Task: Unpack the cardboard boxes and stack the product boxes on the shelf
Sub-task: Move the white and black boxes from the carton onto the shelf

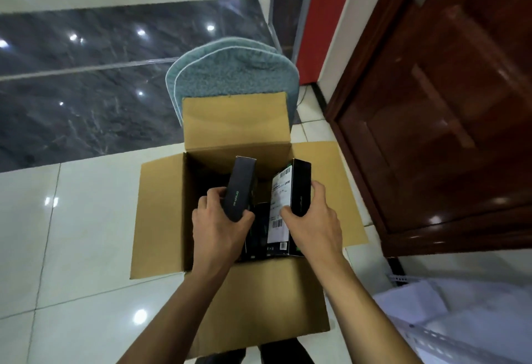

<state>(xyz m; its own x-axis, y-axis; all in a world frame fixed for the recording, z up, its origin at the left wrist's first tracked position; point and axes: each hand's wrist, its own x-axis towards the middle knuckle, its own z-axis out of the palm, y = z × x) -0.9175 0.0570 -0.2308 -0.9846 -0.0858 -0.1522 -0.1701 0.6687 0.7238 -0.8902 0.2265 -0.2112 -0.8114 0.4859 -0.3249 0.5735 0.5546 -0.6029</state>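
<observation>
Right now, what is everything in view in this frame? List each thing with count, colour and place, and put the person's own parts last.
cardboard box: one, brown, open on the floor at centre, all flaps spread.
product boxes: two lifted, black; left box and labelled right box, both upright over the carton; more dark items below, count unclear.
mats: two, grey-blue, overlapping beyond the carton.
door: one, dark red-brown wood, at right.
floor: white glossy tiles, with a dark marbled band farther off.
white sheets: pale, lower right, on a perforated metal rail.
left hand: grip closed on the left box.
right hand: grip closed on the labelled right box.
</observation>
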